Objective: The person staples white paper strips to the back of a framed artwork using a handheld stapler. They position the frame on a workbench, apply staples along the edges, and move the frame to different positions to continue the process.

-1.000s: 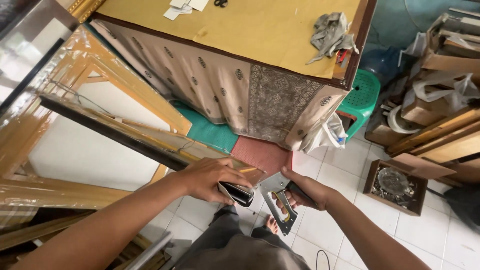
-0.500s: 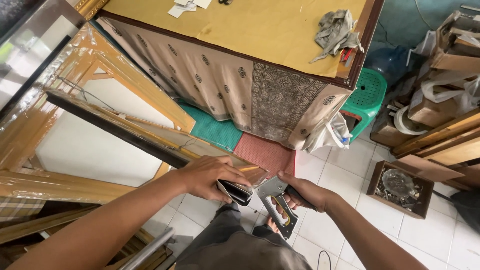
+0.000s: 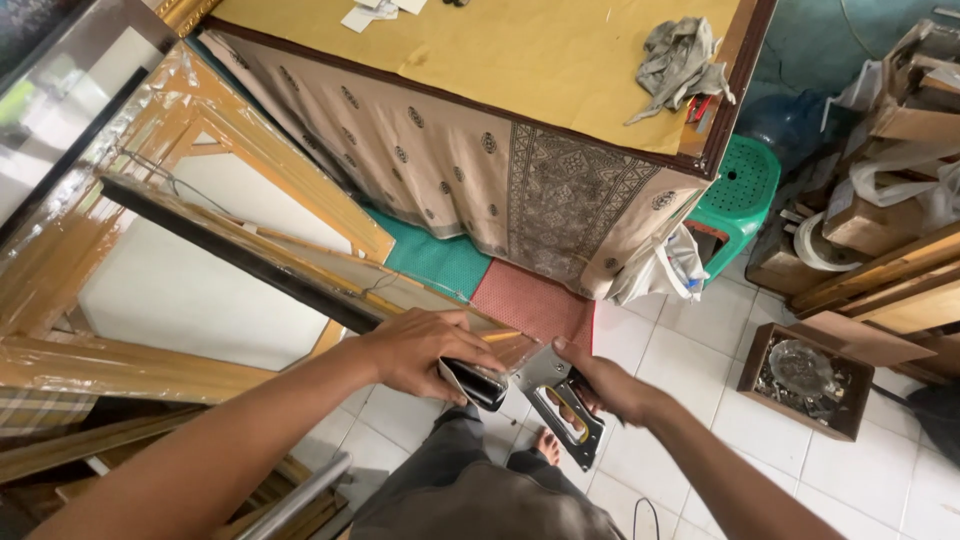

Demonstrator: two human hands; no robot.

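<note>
A staple gun (image 3: 560,395) is gripped in the closed right hand (image 3: 600,380), its nose against the frame (image 3: 200,330) corner, which is pinned steady by the left hand (image 3: 420,350), fingers curled over it.

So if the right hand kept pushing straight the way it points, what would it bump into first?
Probably the left hand. The right hand aims the staple gun left at the plastic-wrapped frame corner the left hand holds down, though depth is hard to judge.

The floor (image 3: 860,480) is of white square tiles, with a green mat (image 3: 430,262) and a red mat (image 3: 535,305) on it. A table (image 3: 520,60) with a yellow top and patterned cloth stands beside a green plastic stool (image 3: 740,195). Wooden boards (image 3: 880,280) lie at the right.
</note>
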